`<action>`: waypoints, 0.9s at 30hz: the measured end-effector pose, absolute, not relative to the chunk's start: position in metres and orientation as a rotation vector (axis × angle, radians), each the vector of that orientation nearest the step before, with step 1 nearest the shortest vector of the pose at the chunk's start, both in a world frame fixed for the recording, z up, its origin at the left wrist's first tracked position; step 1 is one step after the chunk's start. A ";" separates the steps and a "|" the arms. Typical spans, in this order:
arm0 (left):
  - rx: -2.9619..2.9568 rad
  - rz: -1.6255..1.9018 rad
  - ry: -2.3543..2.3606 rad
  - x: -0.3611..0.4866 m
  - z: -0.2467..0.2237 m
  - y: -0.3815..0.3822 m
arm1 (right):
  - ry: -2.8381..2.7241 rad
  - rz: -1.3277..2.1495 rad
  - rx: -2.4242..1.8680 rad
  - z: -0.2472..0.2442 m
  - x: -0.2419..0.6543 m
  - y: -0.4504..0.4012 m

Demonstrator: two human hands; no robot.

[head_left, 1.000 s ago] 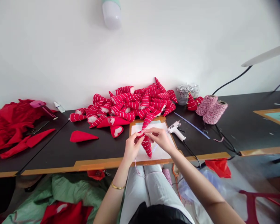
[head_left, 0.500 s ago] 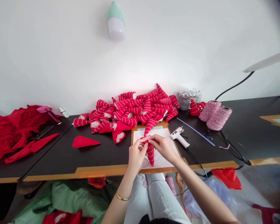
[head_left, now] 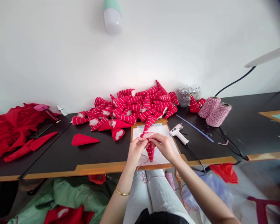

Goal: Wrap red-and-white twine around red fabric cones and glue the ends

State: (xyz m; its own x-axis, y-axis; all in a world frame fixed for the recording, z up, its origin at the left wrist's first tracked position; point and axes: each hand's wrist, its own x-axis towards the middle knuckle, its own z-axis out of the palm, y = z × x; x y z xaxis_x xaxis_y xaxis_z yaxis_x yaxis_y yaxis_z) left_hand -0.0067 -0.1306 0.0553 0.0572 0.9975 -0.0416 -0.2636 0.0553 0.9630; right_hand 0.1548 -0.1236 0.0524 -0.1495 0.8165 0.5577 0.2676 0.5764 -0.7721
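Note:
Between my hands is a stuffed red felt cone, its tip pointing toward me and its wide end showing pale filling. My left hand pinches the cone's left side near that end. From the right, the fingers of my right hand close on the same edge. A red-and-white twisted cord wraps the cone and hangs in a loop down to my lap. Under the hands lies a white sheet on a tape-edged board. To the right rests a white glue gun, its nozzle pointing away.
A heap of cord-wrapped red cones lies against the wall. Red fabric pieces cover the table's left. At the right stand two cord spools, a glue stick, a tub and the glue gun's cable. Loose felt lies left.
My fingers have shifted slightly along the cone's wide end, and more of its pale filling shows. The cord loop at the left hangs wider. The whole view has tilted a little.

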 end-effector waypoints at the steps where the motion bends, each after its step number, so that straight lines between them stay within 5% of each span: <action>1: 0.995 1.257 0.995 -0.006 0.055 -0.131 | -1.693 0.622 -0.915 0.051 0.155 -0.123; 27: 0.970 1.239 0.987 -0.004 0.050 -0.131 | -1.746 0.558 -0.895 0.044 0.161 -0.123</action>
